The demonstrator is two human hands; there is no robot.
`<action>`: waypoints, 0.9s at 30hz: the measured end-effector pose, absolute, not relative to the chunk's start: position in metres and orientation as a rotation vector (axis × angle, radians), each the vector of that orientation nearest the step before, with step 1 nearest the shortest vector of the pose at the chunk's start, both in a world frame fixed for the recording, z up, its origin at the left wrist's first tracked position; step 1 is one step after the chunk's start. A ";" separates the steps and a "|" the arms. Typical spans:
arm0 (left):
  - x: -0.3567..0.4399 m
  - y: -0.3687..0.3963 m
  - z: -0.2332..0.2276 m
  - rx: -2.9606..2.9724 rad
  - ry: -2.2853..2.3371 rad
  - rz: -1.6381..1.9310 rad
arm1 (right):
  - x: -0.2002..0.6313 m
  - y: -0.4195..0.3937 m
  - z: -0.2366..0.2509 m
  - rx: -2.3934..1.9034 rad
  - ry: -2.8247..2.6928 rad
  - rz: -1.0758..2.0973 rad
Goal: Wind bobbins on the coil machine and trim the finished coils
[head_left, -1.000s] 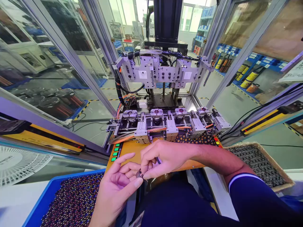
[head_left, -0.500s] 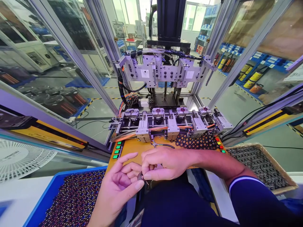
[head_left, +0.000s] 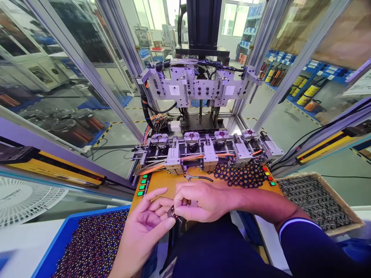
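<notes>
Left hand: our left hand is palm up at 6 o'clock, fingers loosely curled, thumb tip against a small wound ring core.
Right hand: our right hand comes in from 3 o'clock, fingertips pinched narrow on the same ring core.
Ring core: held between both hands, just off the near edge of the orange counter, above our dark lap.
Blue tray: a blue tray at 8 o'clock of the hands, packed with small dark cores.
Cutters: a pair of cutters lies on the counter at 12 o'clock, just beyond our right hand.
Loose cores: a pile of wound cores at 1 o'clock on the counter.
Box: a cardboard box at 3 o'clock, filled with dark parts.
Fixture: a four-station winding fixture at 12 o'clock, behind the cutters.
Buttons: green buttons at 11 o'clock, near our left fingertips.
</notes>
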State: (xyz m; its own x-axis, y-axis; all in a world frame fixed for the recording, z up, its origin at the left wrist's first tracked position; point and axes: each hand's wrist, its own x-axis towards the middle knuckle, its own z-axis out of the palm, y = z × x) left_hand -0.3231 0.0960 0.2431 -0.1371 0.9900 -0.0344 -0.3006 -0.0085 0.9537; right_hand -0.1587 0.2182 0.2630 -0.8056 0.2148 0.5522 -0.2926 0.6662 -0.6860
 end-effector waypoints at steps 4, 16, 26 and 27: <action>-0.323 0.095 0.244 0.926 1.115 1.447 | -0.160 0.214 0.260 -0.030 -2.214 1.003; -0.320 0.097 0.246 1.007 1.116 1.491 | -0.157 0.220 0.264 0.133 -2.259 0.851; -0.319 0.099 0.244 0.988 1.139 1.574 | -0.158 0.218 0.266 0.126 -2.234 0.769; -0.319 0.099 0.244 0.977 1.130 1.591 | -0.159 0.218 0.265 0.123 -2.224 0.764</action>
